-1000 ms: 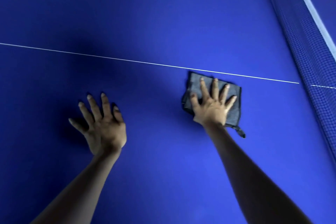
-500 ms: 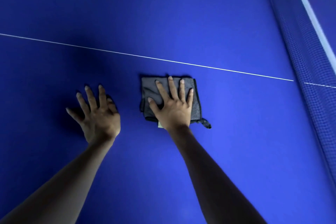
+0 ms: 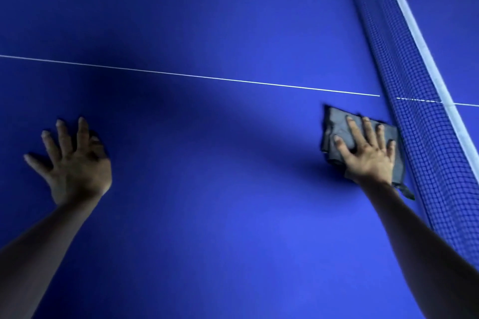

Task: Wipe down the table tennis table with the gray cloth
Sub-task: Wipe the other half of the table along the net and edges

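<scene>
Table: the blue table tennis table [image 3: 207, 228] fills nearly the whole view, seen from above and a little aslant; a broad dark shadow lies across its middle between the two arms.
Net: a dark mesh net [image 3: 420, 137] with a white top band runs down the right side, from the far edge toward the near right corner; more blue surface shows beyond it.
Centre line: a thin white line [image 3: 207, 77] crosses the table from the left edge to the net and shows again past the mesh.
Right arm and hand: the bare forearm reaches in from the lower right; the right hand [image 3: 368, 155] lies palm-down on the cloth, its fingers straight and spread, pressing it flat against the table.
Left arm and hand: the left hand [image 3: 75, 163] rests palm-down on the bare table, well apart from the cloth, fingers spread wide and holding nothing.
Cloth: the gray cloth [image 3: 337, 127], folded and somewhat rumpled, lies under the right hand just beside the foot of the net, on the near side of the white line.
Cloth tab: a small dark loop [image 3: 407, 191] sticks out from its near corner, by the net.
</scene>
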Motion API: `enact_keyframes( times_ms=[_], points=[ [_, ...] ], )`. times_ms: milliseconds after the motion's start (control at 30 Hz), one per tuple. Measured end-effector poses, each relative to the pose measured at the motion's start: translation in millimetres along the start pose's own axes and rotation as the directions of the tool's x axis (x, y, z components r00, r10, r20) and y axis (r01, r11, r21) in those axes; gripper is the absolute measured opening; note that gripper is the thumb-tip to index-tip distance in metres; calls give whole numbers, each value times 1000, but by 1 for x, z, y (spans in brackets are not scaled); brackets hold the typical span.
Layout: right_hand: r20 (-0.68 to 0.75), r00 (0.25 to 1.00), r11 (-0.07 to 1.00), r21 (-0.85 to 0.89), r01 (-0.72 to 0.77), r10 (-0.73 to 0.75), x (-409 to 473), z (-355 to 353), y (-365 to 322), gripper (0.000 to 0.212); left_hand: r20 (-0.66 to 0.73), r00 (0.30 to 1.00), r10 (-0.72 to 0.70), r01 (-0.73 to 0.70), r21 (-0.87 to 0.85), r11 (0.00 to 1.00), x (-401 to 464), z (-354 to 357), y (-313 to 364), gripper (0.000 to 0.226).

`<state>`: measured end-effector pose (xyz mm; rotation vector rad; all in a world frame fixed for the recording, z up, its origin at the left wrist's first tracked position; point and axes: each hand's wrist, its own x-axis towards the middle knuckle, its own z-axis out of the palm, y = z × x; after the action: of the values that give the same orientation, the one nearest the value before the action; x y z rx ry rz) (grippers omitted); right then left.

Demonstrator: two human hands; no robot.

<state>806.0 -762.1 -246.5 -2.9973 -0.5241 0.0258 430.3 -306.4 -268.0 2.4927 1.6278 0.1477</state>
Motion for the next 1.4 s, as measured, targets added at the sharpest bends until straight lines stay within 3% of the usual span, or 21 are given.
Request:
enact_keyframes(
  times_ms=[133, 267, 500, 667, 733, 800, 967, 1100, 1167, 1400],
  points=[
    [44, 994, 995, 20, -102, 101, 1, -5, 14, 84, -1, 1000, -16, 16, 10, 1000, -1, -3, 4, 57],
    [19, 995, 994, 55, -95, 94, -19, 1, -29, 79, 14, 1000, -24, 24, -21, 999, -1, -4, 5, 60],
    [40, 998, 998, 44, 45, -46, -98, 23, -224, 77, 1, 1000, -12, 12, -317, 948, -6, -22, 4, 57],
    [81, 961, 964, 64, 259, -263, -170, 35, -372, 72, 45, 999, 25, 13, -696, 718, -20, -40, -14, 48],
    [86, 937, 940, 71, 332, -338, -196, 39, -411, 67, -29, 996, 80, -77, -697, 713, -40, -51, -25, 41],
    [90, 929, 932, 85, 352, -359, -207, 41, -424, 64, -98, 986, 133, -165, -587, 793, -63, -58, -35, 35],
    [34, 915, 912, 105, 396, -402, -196, 43, -384, 57, -89, 974, 211, -228, -292, 929, -109, -60, -34, 43],
    [-83, 955, 944, 147, 294, -284, -177, 43, -303, 51, 58, 960, 275, -264, -147, 953, -126, -49, -25, 48],
    [-95, 963, 959, 112, 260, -251, -163, 39, -245, 53, 108, 960, 257, -244, -123, 962, -132, -44, -21, 50],
    [-27, 999, 998, 56, 25, -24, -116, 18, -12, 58, 39, 980, 196, -187, -164, 968, -140, -45, -11, 55]
  ],
)
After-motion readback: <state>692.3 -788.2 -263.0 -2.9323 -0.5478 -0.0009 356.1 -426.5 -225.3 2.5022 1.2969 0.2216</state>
